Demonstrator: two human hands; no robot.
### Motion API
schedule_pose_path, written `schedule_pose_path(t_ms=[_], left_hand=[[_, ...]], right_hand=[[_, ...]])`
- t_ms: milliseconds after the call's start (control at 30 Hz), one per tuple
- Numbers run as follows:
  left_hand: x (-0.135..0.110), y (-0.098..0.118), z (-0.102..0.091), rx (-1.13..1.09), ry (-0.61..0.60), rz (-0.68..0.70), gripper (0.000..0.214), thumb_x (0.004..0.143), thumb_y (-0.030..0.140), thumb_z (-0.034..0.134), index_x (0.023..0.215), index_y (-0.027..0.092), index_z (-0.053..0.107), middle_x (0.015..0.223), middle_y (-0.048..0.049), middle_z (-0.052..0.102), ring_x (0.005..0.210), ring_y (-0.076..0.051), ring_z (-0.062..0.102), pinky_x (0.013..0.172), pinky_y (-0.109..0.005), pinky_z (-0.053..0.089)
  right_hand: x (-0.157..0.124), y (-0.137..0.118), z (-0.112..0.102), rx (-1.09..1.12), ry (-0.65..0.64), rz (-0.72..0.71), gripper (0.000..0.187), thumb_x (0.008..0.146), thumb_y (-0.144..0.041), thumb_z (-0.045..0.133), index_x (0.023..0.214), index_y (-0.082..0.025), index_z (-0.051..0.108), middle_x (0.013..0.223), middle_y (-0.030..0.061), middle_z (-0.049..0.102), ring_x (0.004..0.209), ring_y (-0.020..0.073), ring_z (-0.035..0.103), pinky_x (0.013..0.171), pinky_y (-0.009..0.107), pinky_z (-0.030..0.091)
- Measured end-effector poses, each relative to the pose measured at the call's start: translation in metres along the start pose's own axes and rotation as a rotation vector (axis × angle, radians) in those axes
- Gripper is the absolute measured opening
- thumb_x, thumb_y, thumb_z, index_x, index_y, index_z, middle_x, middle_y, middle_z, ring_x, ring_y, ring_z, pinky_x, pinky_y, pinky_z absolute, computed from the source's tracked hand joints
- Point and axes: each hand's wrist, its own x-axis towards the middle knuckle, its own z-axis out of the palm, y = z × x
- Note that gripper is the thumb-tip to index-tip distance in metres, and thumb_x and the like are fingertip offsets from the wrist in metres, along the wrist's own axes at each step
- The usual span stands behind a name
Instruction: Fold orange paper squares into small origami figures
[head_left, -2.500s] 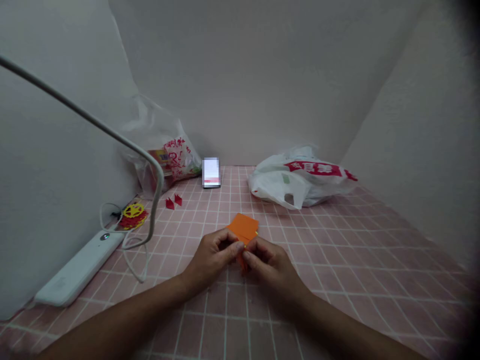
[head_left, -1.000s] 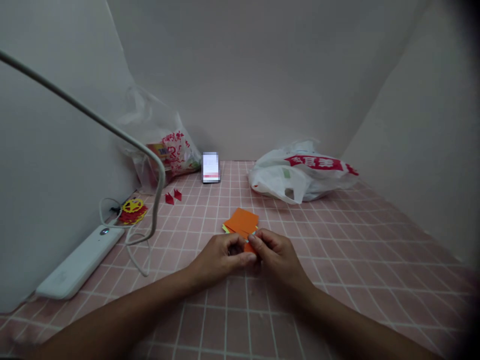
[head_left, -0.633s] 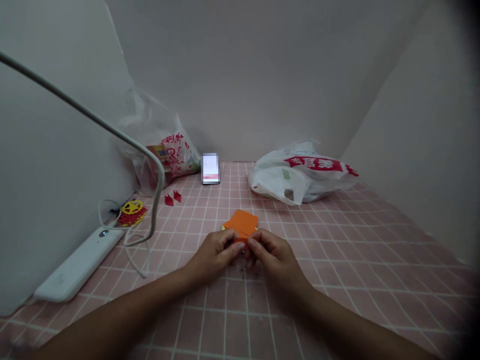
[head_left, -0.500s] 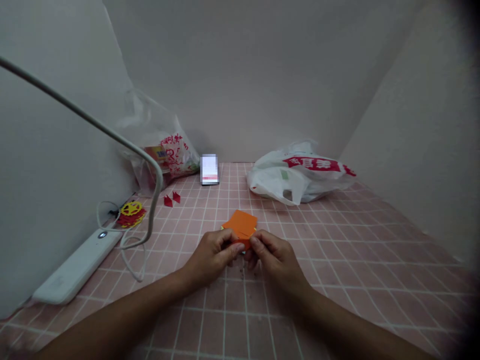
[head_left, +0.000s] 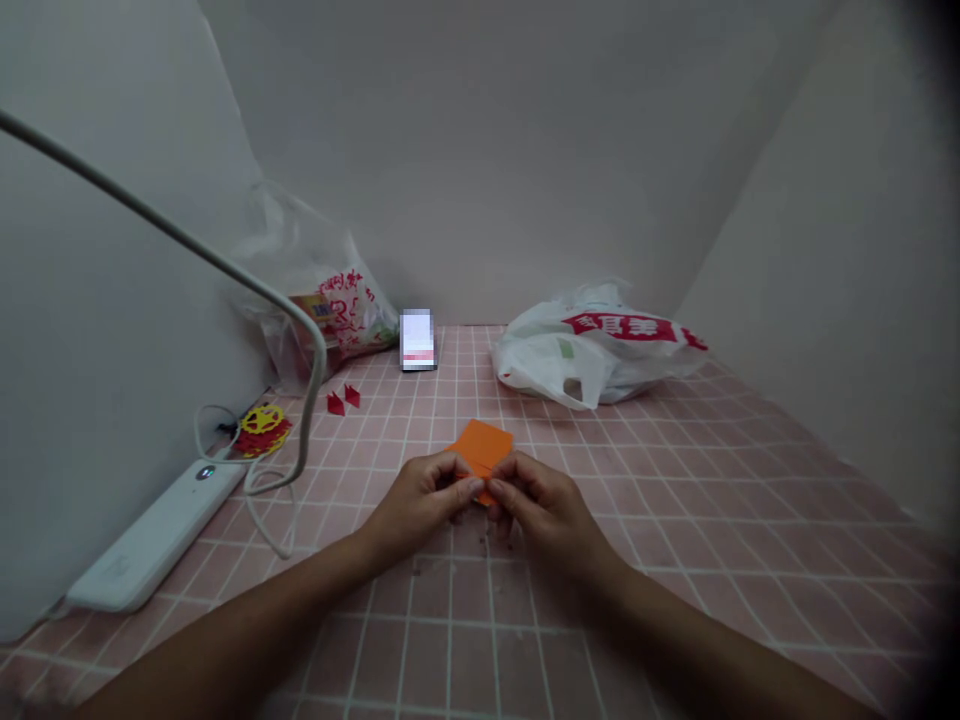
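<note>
A folded piece of orange paper [head_left: 481,440] is held between my two hands, just above the pink tiled-pattern tabletop [head_left: 420,640]. My left hand [head_left: 433,490] pinches its near left part with thumb and fingers. From the other side, my right hand [head_left: 534,498] grips the near right part, its thumb tip close to the left thumb. The fingers cover the near edge of the paper, so the folds there are partly hidden. Farther left on the table lie two small red folded-paper pieces [head_left: 343,399].
A white power strip [head_left: 150,540] with a looping cable [head_left: 307,380] lies at left, beside a stack of red and yellow cut-out shapes [head_left: 262,430]. Behind stand a clear plastic bag [head_left: 300,260], a lit phone [head_left: 418,340] and a white plastic bag [head_left: 592,345]. Pale walls enclose the table.
My thumbs have drawn closer together on the near part of the orange paper. Yellow bits that showed at its sides are now covered. The other things stay where they were.
</note>
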Motion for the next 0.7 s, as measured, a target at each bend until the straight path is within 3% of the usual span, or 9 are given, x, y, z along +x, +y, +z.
schedule_pose_path(t_ms=[133,233,433,700], left_hand=[[0.0028,-0.0021,0.0000,-0.156,0.063,-0.027,0.028,0.081,0.041,0.067,0.075,0.015,0.057,0.065,0.0016,0.060,0.055,-0.010,0.053,0.056,-0.023,0.042],[0.0020,-0.0030,0.0036,-0.218,0.057,-0.040,0.026,0.079,0.039,0.069,0.080,0.015,0.058,0.068,0.0013,0.061,0.058,-0.011,0.054,0.059,-0.024,0.043],[0.0003,-0.0031,0.0059,-0.230,0.021,0.007,0.023,0.082,0.035,0.067,0.077,0.015,0.059,0.066,0.0018,0.059,0.059,-0.010,0.052,0.060,-0.024,0.042],[0.0023,-0.0007,0.0015,-0.228,-0.055,-0.005,0.023,0.084,0.036,0.065,0.076,0.014,0.060,0.065,0.0003,0.061,0.058,-0.011,0.054,0.060,-0.024,0.043]], right_hand=[[0.0026,0.0022,0.0050,0.240,-0.048,0.091,0.021,0.083,-0.037,0.066,0.081,-0.019,0.055,0.069,-0.0006,0.068,0.052,0.0127,0.063,0.052,0.025,0.048],[0.0019,0.0053,0.0090,0.326,0.008,0.096,0.025,0.082,-0.039,0.068,0.081,-0.020,0.052,0.066,-0.0011,0.068,0.050,0.0124,0.063,0.052,0.025,0.049],[-0.0003,0.0026,0.0090,0.370,-0.038,0.019,0.030,0.089,-0.046,0.061,0.078,-0.018,0.055,0.070,0.0011,0.068,0.057,0.0128,0.063,0.057,0.027,0.052],[0.0038,0.0021,0.0045,0.383,-0.109,0.027,0.033,0.085,-0.051,0.065,0.078,-0.019,0.055,0.071,0.0018,0.069,0.058,0.0132,0.062,0.059,0.028,0.050]])
